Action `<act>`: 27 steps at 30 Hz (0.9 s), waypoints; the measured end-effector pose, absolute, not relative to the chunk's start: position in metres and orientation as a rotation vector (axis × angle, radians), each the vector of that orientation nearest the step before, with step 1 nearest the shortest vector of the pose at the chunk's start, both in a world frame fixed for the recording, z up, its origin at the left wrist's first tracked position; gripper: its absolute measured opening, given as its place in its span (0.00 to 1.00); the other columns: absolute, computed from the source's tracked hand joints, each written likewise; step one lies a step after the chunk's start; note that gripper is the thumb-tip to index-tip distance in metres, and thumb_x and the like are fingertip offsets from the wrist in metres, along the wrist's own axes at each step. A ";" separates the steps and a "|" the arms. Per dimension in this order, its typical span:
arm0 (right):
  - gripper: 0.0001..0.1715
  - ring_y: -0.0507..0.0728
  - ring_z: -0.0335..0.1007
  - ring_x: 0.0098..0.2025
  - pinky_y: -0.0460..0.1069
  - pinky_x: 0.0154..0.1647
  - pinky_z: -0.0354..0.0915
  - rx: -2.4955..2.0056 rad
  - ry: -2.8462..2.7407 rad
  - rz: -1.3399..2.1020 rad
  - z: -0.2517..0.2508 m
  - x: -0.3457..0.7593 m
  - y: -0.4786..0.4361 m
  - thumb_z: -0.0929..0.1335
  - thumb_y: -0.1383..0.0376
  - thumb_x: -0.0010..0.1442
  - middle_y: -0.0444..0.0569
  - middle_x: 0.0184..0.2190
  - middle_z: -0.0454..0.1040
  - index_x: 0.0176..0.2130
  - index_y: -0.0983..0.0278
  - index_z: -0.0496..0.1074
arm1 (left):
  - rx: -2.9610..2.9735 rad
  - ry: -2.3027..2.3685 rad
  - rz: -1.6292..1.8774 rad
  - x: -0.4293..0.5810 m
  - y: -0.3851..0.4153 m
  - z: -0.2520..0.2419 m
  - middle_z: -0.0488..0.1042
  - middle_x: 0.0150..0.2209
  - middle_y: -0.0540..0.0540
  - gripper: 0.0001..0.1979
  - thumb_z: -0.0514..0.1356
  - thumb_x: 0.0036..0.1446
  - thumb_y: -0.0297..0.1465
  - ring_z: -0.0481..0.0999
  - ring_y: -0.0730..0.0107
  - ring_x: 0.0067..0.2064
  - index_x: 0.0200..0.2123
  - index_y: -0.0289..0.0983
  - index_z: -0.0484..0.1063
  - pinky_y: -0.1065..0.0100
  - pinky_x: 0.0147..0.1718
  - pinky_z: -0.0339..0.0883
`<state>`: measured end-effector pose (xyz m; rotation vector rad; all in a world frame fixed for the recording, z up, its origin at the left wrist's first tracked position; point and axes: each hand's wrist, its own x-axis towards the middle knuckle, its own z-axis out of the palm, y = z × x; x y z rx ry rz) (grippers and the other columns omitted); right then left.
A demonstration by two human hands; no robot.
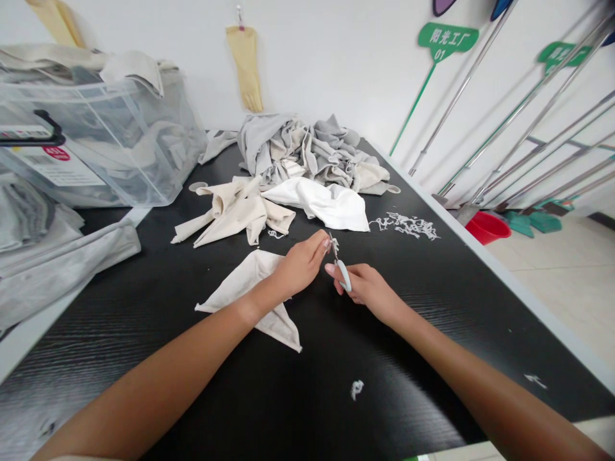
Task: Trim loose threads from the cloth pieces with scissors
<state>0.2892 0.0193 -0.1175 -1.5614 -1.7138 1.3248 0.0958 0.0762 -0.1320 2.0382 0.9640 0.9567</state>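
My left hand (302,264) is closed in a pinch on the corner of a cream cloth piece (243,285) that lies flat on the black table (336,384). A bit of white thread sticks up at its fingertips. My right hand (368,288) is closed round small thread snips (342,272) with a pale blue handle. The snips' tip points at the pinched corner, right beside my left fingertips.
A heap of grey and cream cloth (307,153) lies at the back, with cream pieces (235,214) and a white piece (327,205) before it. Thread scraps (408,225) lie to the right. A clear plastic bin (96,141) stands left. Metal poles (528,121) lean on the wall.
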 end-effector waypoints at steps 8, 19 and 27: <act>0.37 0.53 0.57 0.25 0.50 0.28 0.47 -1.879 -1.992 0.741 -0.106 0.281 0.012 0.64 0.37 0.68 0.44 0.20 0.65 0.22 0.61 0.61 | 2.081 0.993 0.932 0.095 0.079 -0.135 0.71 0.36 0.49 0.13 0.46 0.77 0.36 0.72 0.66 0.36 0.38 0.42 0.63 0.65 0.38 0.62; 0.36 0.53 0.54 0.24 0.50 0.28 0.48 -1.906 -1.930 0.645 -0.114 0.274 0.009 0.64 0.40 0.68 0.43 0.19 0.66 0.21 0.62 0.62 | 2.127 1.067 0.877 0.096 0.076 -0.133 0.74 0.37 0.48 0.12 0.45 0.77 0.36 0.76 0.64 0.38 0.41 0.42 0.64 0.64 0.41 0.65; 0.36 0.52 0.54 0.24 0.50 0.28 0.47 -1.925 -1.922 0.605 -0.116 0.273 0.009 0.65 0.41 0.67 0.43 0.19 0.65 0.20 0.62 0.62 | 2.162 1.097 0.861 0.098 0.075 -0.132 0.72 0.36 0.49 0.11 0.46 0.77 0.35 0.74 0.64 0.37 0.40 0.42 0.63 0.65 0.40 0.64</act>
